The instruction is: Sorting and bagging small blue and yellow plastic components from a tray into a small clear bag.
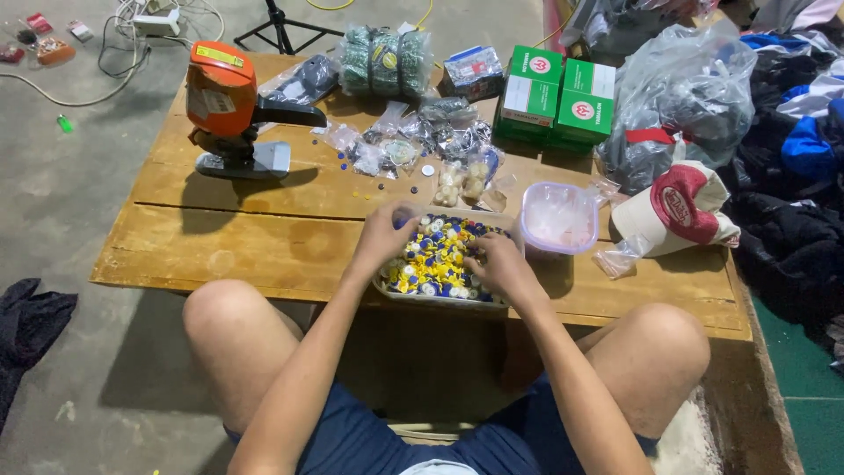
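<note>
Yellow, blue and white buttons [437, 259] fill a shallow tray [440, 299] at lower centre of the bench [220, 246]; left hand [384, 236] and right hand [495, 261] dig in, fingers curled (whether pinching anything, I cannot tell). Best to sift lightly, keeping pieces inside.

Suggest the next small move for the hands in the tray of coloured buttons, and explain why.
Probably pinch one button: both the left hand and right hand already rest in the tray of mixed yellow, blue and white buttons, and an empty tub sits beside it.

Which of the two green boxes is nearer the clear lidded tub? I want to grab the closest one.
The right green box, next to the big grey plastic bag. It sits almost straight behind the tub; the left green box lies farther left, beside the blue packet.
</note>
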